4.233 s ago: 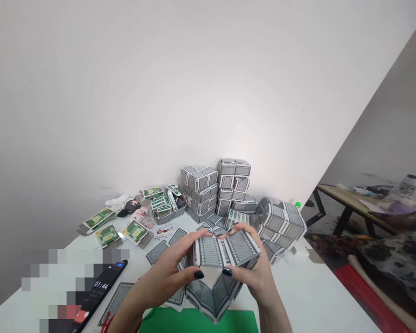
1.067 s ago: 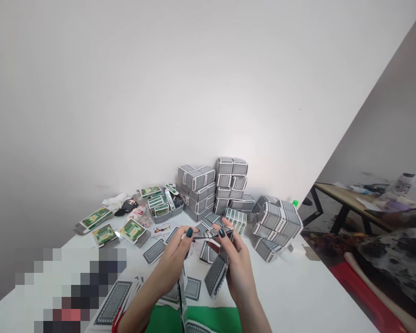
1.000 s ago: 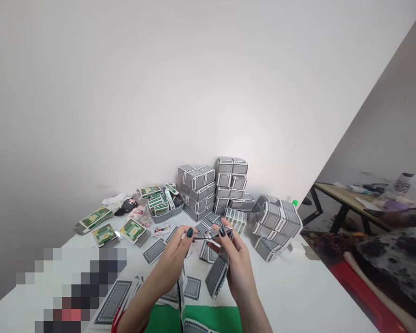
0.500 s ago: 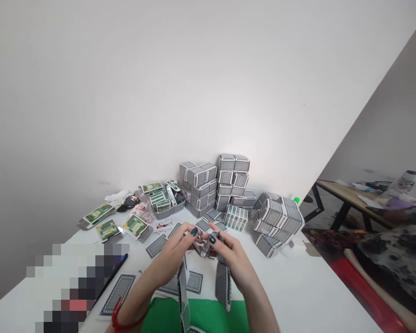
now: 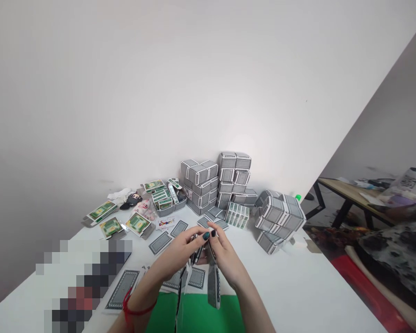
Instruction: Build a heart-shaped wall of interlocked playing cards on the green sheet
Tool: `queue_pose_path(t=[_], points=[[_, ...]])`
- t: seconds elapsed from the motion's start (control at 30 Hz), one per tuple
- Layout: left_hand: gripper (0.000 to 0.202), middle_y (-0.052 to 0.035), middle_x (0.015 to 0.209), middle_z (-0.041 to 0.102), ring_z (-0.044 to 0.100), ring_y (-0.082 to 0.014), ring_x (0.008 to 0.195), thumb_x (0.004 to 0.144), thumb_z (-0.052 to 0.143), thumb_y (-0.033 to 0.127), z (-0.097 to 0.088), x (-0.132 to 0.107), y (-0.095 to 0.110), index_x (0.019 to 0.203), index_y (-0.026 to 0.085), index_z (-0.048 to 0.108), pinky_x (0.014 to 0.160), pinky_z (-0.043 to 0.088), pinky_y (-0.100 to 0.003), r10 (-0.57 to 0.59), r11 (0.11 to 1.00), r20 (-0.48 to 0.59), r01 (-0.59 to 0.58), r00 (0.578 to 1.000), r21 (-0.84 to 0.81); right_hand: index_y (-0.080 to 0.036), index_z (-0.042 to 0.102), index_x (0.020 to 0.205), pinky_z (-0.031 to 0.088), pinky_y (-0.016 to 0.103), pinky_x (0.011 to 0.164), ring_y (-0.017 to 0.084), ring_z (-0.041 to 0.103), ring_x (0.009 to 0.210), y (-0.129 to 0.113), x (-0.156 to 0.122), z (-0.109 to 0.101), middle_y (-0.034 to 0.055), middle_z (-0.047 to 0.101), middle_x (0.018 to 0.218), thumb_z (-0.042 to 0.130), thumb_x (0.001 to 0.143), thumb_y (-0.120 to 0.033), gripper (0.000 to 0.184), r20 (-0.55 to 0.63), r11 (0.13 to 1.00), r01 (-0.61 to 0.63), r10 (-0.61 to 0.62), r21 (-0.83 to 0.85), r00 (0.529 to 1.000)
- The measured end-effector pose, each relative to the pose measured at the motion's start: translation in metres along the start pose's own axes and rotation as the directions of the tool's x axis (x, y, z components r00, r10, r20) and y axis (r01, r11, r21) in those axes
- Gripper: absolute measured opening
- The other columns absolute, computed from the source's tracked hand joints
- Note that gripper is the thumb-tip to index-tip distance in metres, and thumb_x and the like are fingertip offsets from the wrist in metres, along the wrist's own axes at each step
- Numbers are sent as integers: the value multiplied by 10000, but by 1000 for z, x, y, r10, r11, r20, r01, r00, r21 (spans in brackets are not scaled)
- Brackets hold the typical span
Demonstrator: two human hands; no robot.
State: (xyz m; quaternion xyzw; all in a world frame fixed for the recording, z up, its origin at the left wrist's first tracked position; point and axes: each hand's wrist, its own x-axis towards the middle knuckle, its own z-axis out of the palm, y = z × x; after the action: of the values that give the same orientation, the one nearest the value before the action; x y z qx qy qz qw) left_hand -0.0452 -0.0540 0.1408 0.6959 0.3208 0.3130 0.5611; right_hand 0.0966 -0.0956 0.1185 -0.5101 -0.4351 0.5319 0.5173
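Note:
My left hand [image 5: 183,249] and my right hand [image 5: 228,261] meet over the front of the table, fingertips pinched together on folded playing cards [image 5: 214,286]. One strip of these grey-backed cards hangs below my right hand, and another hangs edge-on below my left. How the cards join between my fingers is hidden. Beneath my hands, loose playing cards [image 5: 196,278] lie face down on the white table. To the left are more face-down cards [image 5: 160,242] and a joker card [image 5: 165,223].
Blocks built from folded cards [image 5: 234,175] stand against the wall, and another pile [image 5: 280,217] leans at the right. Green card boxes [image 5: 138,224] lie at the left, near an open box of decks [image 5: 162,199]. Stacked decks [image 5: 237,214] stand mid-table.
My fingertips have come closer together, closing round the folded cards. The strip under my right hand has swung left. The view has shifted slightly.

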Motion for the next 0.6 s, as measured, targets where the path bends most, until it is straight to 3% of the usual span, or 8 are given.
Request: queue_pose_path(t=[0.13,0.27,0.33,0.47,0.53,0.6], points=[[292,-23,841,636,566,-181,821,793,513,424,1,3,0,908,193,650,783,449,-288,22,1000,-62,-22,998,-8,-223,413,1262,488,318,600,168,575,653,3,3,-2,58,603,874,449,744,-678,691,-79,996,-4,-3,-93,997],[280,-10,733,609,572,-148,657,734,575,441,-6,8,-7,812,175,620,654,501,-284,-86,971,-216,33,973,-235,-233,441,1244,499,325,584,162,599,671,1,5,-10,123,551,1154,424,739,-699,687,-87,998,-24,18,-64,996],[266,-8,733,615,584,-146,634,687,626,418,-15,11,-11,800,178,612,610,513,-277,-148,931,-342,13,928,-366,-208,495,1197,506,329,619,177,612,741,1,6,-20,138,558,1153,413,744,-698,671,-69,995,-27,21,-91,997],[258,-18,707,636,599,-155,567,642,651,366,-37,13,-12,814,177,614,479,491,-250,-240,841,-551,-112,799,-529,-155,583,1077,502,332,659,182,639,750,12,14,-45,131,625,1006,436,787,-610,559,113,972,-61,89,-228,990],[244,-14,679,644,597,-152,523,642,637,338,-46,13,-10,821,174,612,441,475,-243,-272,803,-621,-183,736,-568,-161,578,1092,500,331,657,179,646,737,22,18,-57,119,630,1005,517,779,-502,467,119,931,-90,140,-355,983],[232,-4,646,645,588,-145,481,653,618,315,-52,11,-9,835,170,610,428,467,-243,-288,773,-675,-252,679,-583,-167,586,1108,499,309,654,188,643,768,31,20,-64,120,639,1017,663,679,-367,480,115,865,-62,137,-498,984]])
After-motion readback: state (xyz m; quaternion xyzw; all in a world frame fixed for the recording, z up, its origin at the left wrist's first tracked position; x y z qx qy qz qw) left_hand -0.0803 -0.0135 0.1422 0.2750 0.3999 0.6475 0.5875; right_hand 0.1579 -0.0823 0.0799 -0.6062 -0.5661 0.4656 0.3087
